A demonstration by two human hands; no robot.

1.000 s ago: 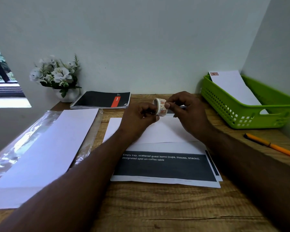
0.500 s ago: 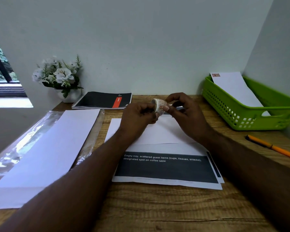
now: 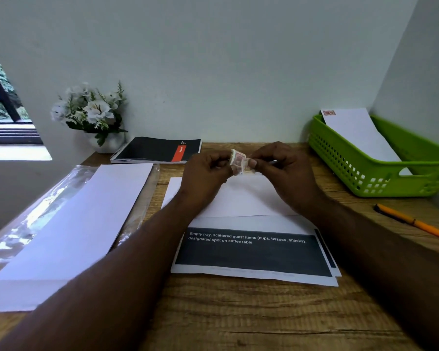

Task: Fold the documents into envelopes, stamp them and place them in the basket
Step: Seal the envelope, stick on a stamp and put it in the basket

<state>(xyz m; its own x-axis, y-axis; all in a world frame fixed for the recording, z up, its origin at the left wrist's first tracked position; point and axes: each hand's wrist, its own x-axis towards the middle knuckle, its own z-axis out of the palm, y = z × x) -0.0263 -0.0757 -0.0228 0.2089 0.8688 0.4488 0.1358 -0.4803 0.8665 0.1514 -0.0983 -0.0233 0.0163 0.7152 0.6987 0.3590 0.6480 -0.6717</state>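
Held above the far edge of a white envelope on the wooden counter: a small roll of stamps, pinched in the left grip, with its loose end pulled rightward and pinched in the right grip. Lay lengthwise left to right over printed documents, that envelope. Leaned in the green basket at far right, a stamped envelope, long axis slanting away, stamp at the far corner.
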